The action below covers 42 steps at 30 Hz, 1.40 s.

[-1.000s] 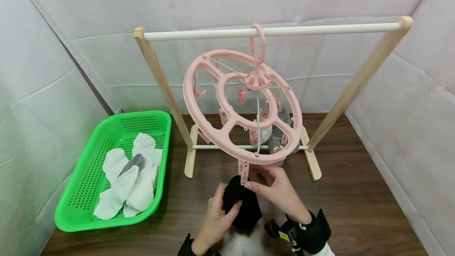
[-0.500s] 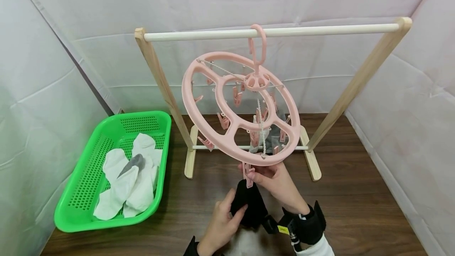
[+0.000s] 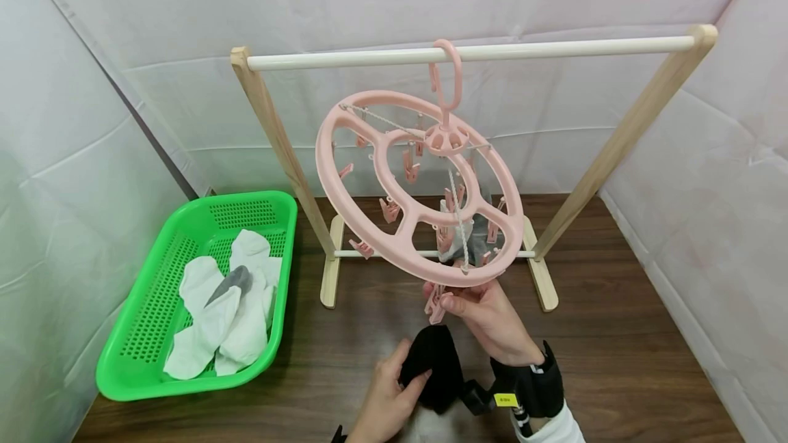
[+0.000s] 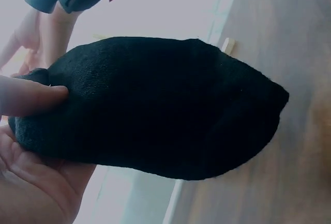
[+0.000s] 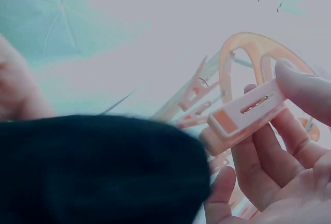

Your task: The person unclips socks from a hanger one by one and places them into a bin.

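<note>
A black sock (image 3: pixel 434 369) is pinched at one end by my left hand (image 3: pixel 388 392), thumb on top; in the left wrist view the sock (image 4: pixel 155 110) stretches out flat from the fingers. My right hand (image 3: pixel 492 320) grips a pink clothespin (image 3: pixel 436 306) hanging from the front rim of the pink round drying hanger (image 3: pixel 409 262). Thumb and fingers squeeze the tail end of the clothespin (image 5: pixel 253 111) in the right wrist view. Its jaws point down at the sock, whose top edge lies just below them.
The hanger hooks over a white rod (image 3: pixel 554 50) on a wooden stand (image 3: pixel 622 149). Several other clothespins dangle from it, and grey and white socks (image 3: pixel 480 234) hang at its back right. Left stands a green basket (image 3: pixel 141 306) holding white socks (image 3: pixel 230 320) with grey patches.
The sock has come away from the clothespin, slightly down and to the right, with the left hand. The right hand has shifted the clothespin a little right, and the hanger has turned slightly.
</note>
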Each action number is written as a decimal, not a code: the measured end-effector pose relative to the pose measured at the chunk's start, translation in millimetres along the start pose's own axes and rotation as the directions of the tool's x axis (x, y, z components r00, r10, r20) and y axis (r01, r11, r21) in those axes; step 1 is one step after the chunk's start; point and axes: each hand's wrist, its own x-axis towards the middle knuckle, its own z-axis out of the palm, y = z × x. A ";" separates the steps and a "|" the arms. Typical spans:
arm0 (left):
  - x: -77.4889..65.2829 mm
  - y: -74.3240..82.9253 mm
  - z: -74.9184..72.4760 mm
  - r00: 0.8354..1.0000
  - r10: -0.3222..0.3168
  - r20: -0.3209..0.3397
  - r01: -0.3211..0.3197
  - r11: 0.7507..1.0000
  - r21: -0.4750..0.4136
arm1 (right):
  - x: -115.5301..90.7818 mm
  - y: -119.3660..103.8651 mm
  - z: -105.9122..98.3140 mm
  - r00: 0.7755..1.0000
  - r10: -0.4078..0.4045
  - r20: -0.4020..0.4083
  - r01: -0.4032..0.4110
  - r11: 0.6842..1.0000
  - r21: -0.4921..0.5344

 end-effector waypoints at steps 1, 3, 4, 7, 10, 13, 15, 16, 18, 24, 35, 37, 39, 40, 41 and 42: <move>-2.2 -0.6 0.5 1.000 -0.020 0.001 0.020 1.000 -0.006 | -0.5 -1.2 -0.5 1.000 0.005 0.004 -0.005 1.000 -0.003; -6.2 -1.9 1.1 0.999 -0.048 -0.014 0.048 0.999 -0.004 | -1.5 -3.5 -1.5 1.000 0.019 0.009 -0.019 1.000 -0.016; -7.9 -2.6 1.1 0.998 -0.061 -0.024 0.061 0.998 -0.008 | -2.1 -4.8 -1.9 1.000 0.028 0.008 -0.028 0.999 -0.022; -12.2 -4.9 -0.1 0.993 -0.092 -0.069 0.090 0.995 -0.035 | -3.9 -8.0 -3.5 0.999 0.049 0.002 -0.048 0.998 -0.039; -15.1 -6.6 -3.2 0.987 -0.111 -0.115 0.105 0.992 -0.065 | -5.3 -10.6 -4.2 0.998 0.069 -0.012 -0.069 0.996 -0.051; -17.0 -7.6 -8.1 0.982 -0.113 -0.153 0.103 0.992 -0.071 | -6.5 -11.9 -4.5 0.996 0.083 -0.022 -0.085 0.995 -0.060; -17.0 -7.8 -13.0 0.979 -0.107 -0.175 0.099 0.994 -0.053 | -7.1 -12.2 -4.5 0.996 0.089 -0.027 -0.091 0.994 -0.062; -16.8 -7.9 -15.9 0.977 -0.101 -0.186 0.095 0.995 -0.036 | -7.2 -12.3 -4.5 0.995 0.090 -0.031 -0.092 0.994 -0.065; -16.0 -7.9 -22.7 0.973 -0.089 -0.211 0.091 0.996 0.000 | -7.4 -12.6 -4.7 0.995 0.089 -0.039 -0.091 0.993 -0.071; -14.7 -6.2 -47.1 0.961 -0.120 -0.251 0.141 0.988 0.069 | -8.6 -12.6 -6.4 0.990 0.117 -0.074 -0.122 0.990 -0.069; -8.9 1.2 -91.4 0.969 -0.049 -0.244 0.117 0.955 0.274 | -9.3 -13.8 -12.0 0.988 0.143 -0.057 -0.145 0.989 -0.026; -5.8 4.2 -99.9 0.972 -0.005 -0.234 0.084 0.941 0.329 | -11.2 -13.1 -12.9 0.984 0.168 -0.066 -0.170 0.985 -0.035; -1.9 8.1 -108.1 0.975 0.035 -0.221 0.054 0.923 0.381 | -13.3 -11.8 -13.7 0.981 0.183 -0.065 -0.186 0.981 -0.047; 0.5 10.6 -112.4 0.976 0.047 -0.213 0.044 0.914 0.404 | -14.4 -11.3 -14.1 0.980 0.188 -0.066 -0.192 0.980 -0.051; 2.9 13.1 -116.4 0.977 0.057 -0.207 0.038 0.904 0.426 | -15.4 -10.9 -14.4 0.980 0.190 -0.063 -0.193 0.980 -0.054; 5.5 15.9 -120.5 0.977 0.069 -0.203 0.031 0.891 0.453 | -16.4 -10.6 -14.7 0.979 0.193 -0.064 -0.197 0.979 -0.054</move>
